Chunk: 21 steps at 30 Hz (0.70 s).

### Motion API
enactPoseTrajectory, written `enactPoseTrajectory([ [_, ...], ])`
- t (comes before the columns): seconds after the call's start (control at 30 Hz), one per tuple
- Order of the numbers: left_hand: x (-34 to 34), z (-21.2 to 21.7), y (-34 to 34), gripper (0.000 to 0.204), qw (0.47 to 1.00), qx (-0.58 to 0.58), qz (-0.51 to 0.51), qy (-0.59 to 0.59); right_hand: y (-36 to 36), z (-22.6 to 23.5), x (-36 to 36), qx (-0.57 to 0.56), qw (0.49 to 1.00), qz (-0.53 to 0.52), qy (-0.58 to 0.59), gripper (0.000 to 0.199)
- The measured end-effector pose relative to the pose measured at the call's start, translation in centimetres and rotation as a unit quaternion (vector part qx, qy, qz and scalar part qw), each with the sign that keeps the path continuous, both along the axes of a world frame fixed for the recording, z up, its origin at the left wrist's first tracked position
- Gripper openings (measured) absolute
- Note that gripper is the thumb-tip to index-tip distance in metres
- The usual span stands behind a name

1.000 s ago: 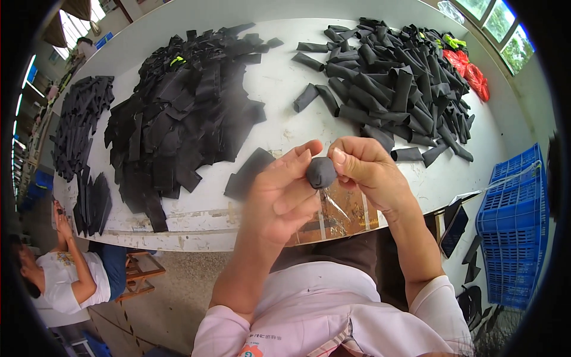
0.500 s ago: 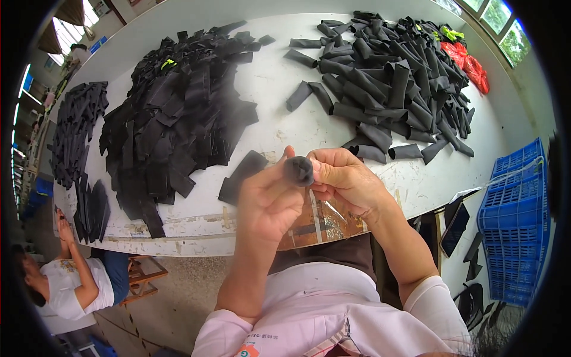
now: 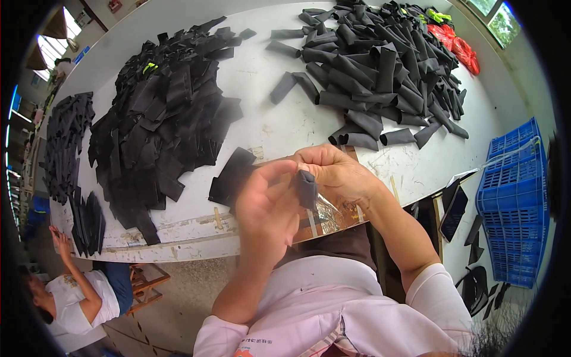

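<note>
Between my hands, above the table's near edge, is a small black fabric tube (image 3: 307, 190), its end folded in and pointing toward me. My right hand (image 3: 340, 177) pinches its upper edge between thumb and fingers. On the tube's other side, my left hand (image 3: 267, 205) is curled against it, partly smeared by motion; the fingertips behind the fabric are hidden. A flat black fabric piece (image 3: 232, 172) lies on the table just beyond my left hand. Beneath my hands is a brown board (image 3: 351, 211) with shiny tape on it.
Flat black pieces form a big heap (image 3: 160, 119) at left; rolled black tubes are piled (image 3: 380, 77) at far right beside a red plastic bag (image 3: 455, 47). More black strips (image 3: 66, 143) lie far left. Blue crates (image 3: 511, 202) stand at right. Another person (image 3: 83, 291) sits at lower left.
The tube has tipped from its round open end facing up to a folded end pointing toward me. My right hand has shifted slightly left over it. The view has shifted a little.
</note>
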<state>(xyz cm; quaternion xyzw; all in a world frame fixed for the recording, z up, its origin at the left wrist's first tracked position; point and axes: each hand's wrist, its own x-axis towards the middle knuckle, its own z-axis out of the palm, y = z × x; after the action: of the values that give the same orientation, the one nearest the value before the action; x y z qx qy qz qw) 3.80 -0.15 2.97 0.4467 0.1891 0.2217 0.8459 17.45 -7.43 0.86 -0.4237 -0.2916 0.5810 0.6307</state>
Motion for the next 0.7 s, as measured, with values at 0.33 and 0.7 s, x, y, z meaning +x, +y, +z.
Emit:
enactPoseTrajectory([
  [0.33, -1.2, -1.9, 1.7, 0.032, 0.826, -0.499, -0.141, -0.221, -0.2, 3.1, -0.9, -0.037, 0.996, -0.026, -0.073, 0.028],
  [0.7, -0.7, -1.5, 0.2, 0.036, 0.939, 0.318, 0.107, 0.076, -0.4, -2.2, -1.6, -0.048, 0.996, -0.078, -0.007, 0.028],
])
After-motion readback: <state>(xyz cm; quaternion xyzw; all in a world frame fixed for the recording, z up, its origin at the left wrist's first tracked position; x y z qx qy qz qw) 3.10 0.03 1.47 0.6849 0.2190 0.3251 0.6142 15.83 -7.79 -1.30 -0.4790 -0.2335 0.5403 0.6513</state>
